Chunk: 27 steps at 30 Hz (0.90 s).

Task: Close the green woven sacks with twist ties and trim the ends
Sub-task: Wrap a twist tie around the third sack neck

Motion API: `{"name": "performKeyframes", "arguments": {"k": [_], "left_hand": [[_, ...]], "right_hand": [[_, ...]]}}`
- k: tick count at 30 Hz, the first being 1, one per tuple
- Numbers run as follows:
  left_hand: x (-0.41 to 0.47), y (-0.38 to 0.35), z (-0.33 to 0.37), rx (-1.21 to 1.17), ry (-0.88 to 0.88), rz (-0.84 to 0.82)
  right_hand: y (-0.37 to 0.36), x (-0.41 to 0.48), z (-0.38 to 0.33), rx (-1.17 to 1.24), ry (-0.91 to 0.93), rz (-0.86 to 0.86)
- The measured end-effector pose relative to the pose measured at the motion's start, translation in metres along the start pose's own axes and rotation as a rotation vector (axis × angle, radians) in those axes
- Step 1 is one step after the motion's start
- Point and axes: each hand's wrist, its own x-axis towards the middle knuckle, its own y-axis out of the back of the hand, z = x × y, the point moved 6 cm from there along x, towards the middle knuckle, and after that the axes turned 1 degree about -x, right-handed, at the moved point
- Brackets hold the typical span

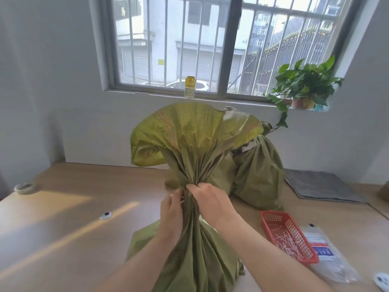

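Sack: the green woven sack (195,249) is standing at the near edge of the worktop (63,207), its neck gathered and its mouth fanning out above.
Right hand: the right hand (207,199) is gripping the gathered neck.
Left hand: the left hand (171,209) is pinching a white twist tie (182,200) against the neck.
Behind: a second sack (259,175) is sitting just behind, to the right.
Right side: a red basket (280,223) is holding loose white ties, touching a plastic packet (328,256).

Potted plant (305,87), yellow jar (190,86)
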Motion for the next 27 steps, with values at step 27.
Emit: {"name": "performKeyframes", "arguments": {"k": [27], "left_hand": [[0.012, -0.014, 0.040, 0.476, -0.639, -0.342]], "right_hand": [[0.001, 0.015, 0.038, 0.425, -0.075, 0.018]]}}
